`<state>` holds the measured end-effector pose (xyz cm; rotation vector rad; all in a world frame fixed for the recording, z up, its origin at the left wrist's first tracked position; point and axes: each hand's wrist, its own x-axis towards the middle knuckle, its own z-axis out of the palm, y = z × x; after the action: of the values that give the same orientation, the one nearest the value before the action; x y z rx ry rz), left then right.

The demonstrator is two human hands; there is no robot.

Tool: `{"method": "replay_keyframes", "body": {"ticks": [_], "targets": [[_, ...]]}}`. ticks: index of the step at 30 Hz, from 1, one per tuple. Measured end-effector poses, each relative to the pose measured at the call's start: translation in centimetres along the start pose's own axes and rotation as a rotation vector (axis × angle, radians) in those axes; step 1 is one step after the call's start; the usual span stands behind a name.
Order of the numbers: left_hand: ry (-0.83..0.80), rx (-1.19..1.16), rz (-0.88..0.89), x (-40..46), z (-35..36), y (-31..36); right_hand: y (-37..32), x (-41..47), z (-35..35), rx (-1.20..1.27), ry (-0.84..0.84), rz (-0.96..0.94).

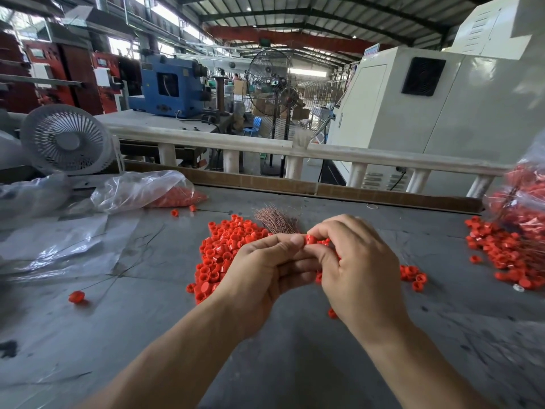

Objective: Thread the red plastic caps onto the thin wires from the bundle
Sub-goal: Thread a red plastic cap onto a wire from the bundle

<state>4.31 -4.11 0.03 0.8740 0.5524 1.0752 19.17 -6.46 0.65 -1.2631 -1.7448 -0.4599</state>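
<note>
Right now both hands meet at table centre: right hand (pixel 358 261) pinches a red cap (pixel 310 240), left hand (pixel 265 267) curled, its hold hidden. Wire bundle (pixel 277 221) lies at twelve o'clock; a slip drops the cap into the pile (pixel 230 246).

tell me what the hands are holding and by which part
A red cap, pinched by its sides between right hand and left hand; any wire is too thin to see.
</note>
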Motion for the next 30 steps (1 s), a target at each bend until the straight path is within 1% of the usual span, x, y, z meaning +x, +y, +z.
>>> {"method": "replay_keyframes", "body": {"ticks": [9,15,19,24,30], "targets": [[-0.020,0.028,0.006,0.0,0.0,0.0,-0.2,0.0,-0.2,0.030,0.029,-0.033],[-0.018,0.028,0.023,0.1,-0.3,0.0,0.1,0.2,-0.3,-0.001,-0.026,-0.062],[0.007,0.015,0.062,0.4,-0.5,-0.1,0.1,-0.1,-0.2,0.022,-0.020,-0.045],[0.022,0.024,0.113,0.6,-0.8,-0.2,-0.2,-0.3,0.0,0.067,-0.078,-0.003],[0.043,0.050,0.100,0.7,-0.9,-0.4,-0.2,-0.2,-0.1,0.170,-0.094,0.058]]}}
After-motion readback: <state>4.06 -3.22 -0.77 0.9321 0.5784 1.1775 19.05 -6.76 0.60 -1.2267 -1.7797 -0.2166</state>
